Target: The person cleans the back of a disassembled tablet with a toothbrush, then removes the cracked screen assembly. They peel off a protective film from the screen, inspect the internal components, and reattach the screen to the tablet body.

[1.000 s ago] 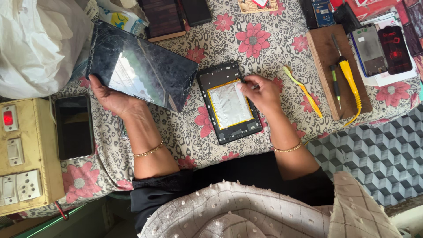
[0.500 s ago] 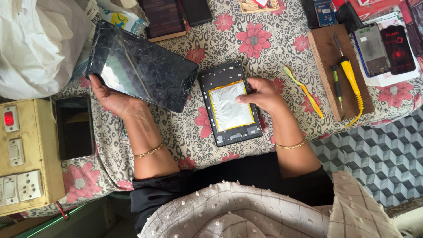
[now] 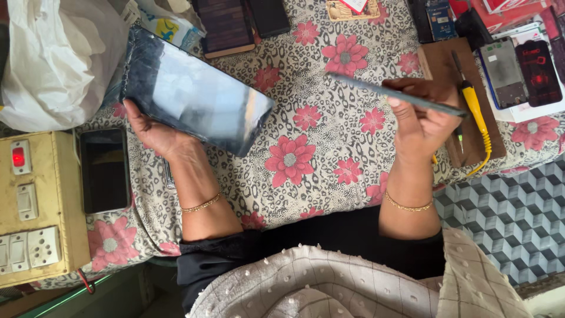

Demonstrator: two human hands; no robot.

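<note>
Tablet body (image 3: 394, 94) is lifted edge-on, pinched in the right hand (image 3: 421, 121); the left hand (image 3: 154, 132), at nine o'clock, grips the screen (image 3: 197, 97).

A large dark glass panel (image 3: 197, 100), glossy and mirroring pale light, is held tilted above the flowered counter (image 3: 312, 159) in the left hand (image 3: 150, 132), its far end near a white bag. Well to its right, a thin dark tablet body (image 3: 394, 94) is gripped edge-on in the right hand (image 3: 421, 121), seen only as a narrow slanted strip.
</note>
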